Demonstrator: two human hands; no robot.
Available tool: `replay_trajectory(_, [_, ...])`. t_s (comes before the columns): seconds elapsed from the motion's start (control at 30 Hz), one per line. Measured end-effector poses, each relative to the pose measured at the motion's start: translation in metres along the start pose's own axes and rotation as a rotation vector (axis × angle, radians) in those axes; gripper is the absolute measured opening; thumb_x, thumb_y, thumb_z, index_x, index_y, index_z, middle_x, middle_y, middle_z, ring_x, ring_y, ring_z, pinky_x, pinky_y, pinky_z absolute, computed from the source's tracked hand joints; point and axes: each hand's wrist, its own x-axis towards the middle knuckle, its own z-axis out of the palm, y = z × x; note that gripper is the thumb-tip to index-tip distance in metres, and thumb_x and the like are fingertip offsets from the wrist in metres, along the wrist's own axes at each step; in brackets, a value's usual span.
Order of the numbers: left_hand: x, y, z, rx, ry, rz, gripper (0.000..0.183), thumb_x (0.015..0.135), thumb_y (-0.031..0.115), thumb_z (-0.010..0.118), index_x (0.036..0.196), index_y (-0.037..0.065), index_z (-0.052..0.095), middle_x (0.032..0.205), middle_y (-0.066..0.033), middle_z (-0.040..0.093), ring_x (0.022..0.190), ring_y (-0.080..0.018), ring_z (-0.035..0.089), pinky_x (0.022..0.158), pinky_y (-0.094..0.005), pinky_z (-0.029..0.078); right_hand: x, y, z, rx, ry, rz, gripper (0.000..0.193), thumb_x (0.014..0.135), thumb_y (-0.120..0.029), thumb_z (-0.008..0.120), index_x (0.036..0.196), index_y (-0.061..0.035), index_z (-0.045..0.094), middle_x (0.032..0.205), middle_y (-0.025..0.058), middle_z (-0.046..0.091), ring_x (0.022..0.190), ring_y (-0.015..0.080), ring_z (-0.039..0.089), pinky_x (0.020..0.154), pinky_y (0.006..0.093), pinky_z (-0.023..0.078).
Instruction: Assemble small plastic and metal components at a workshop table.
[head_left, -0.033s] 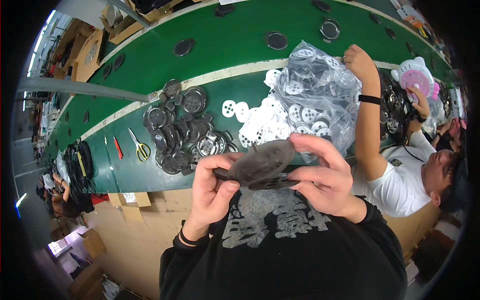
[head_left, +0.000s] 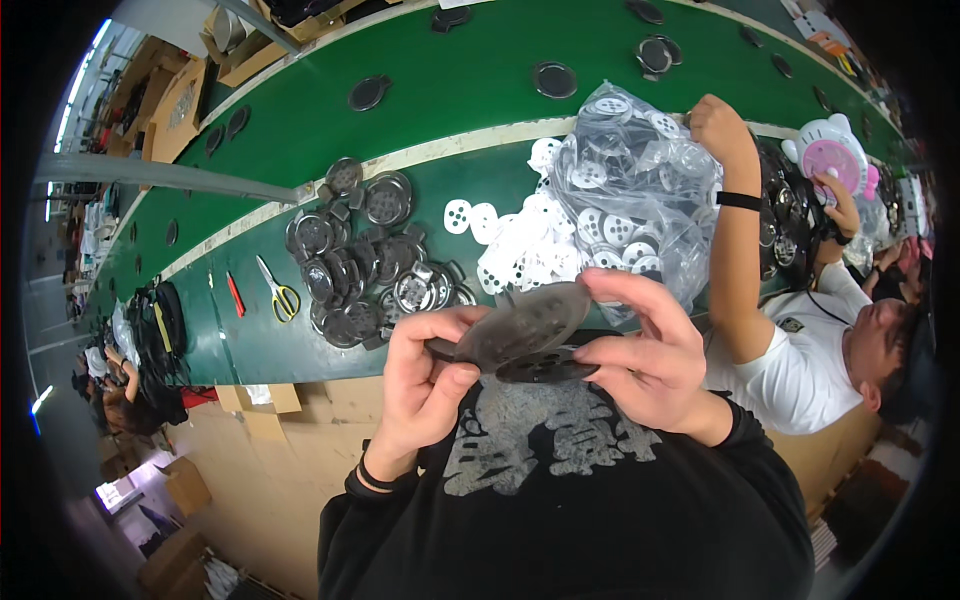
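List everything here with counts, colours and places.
Round plastic discs: two, dark grey, in both hands
Round glossy plastic pieces: many, black, piled left of centre
Flat rounded holed plates: many, white, heaped right of that pile
Clear plastic bag: one, transparent, beside that heap, holding similar plates
Metal scissors: one, yellow handles, left of the black pile
Slim tool: one, red, left of the scissors
Flat worktop: one, green, ahead
Flat strip: one, green, beyond, bearing scattered dark pieces
Cardboard boxes: several, brown, along the left
Rounded plastic object: one, pink and white, right
Co-workers: at least two, nearest in white, right
Left hand: one, black sleeve, discs' left side
Right hand: one, black sleeve, discs' right side
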Motion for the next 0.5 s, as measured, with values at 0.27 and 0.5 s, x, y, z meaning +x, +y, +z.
replay_trajectory(0.27, [0.0027,0.0004,-0.0018,0.054,-0.036,0.159,0.025,0.09,0.011,0.055,0.106,0.002,0.038,0.108,-0.0242,0.054,0.094,-0.0226,0.056,0.082,-0.0333,0.045,0.0022,-0.0005,0.0019,-0.051,0.044,-0.115,0.022,0.065,-0.005,0.074,0.085,-0.0002,0.067,0.115,0.0277,0.053,0.105,0.0358,0.056,0.088,0.0398,0.047])
replay_trajectory(0.5, [0.002,0.0017,0.0021,0.014,-0.013,0.137,0.027,0.089,0.012,0.056,0.106,0.002,0.037,0.11,-0.0244,0.052,0.095,-0.0214,0.055,0.082,-0.0332,0.045,0.0031,0.0006,0.0026,0.054,0.037,-0.043,0.018,0.07,-0.006,0.073,0.085,0.0017,0.067,0.118,0.0263,0.051,0.104,0.0345,0.056,0.088,0.0386,0.047])
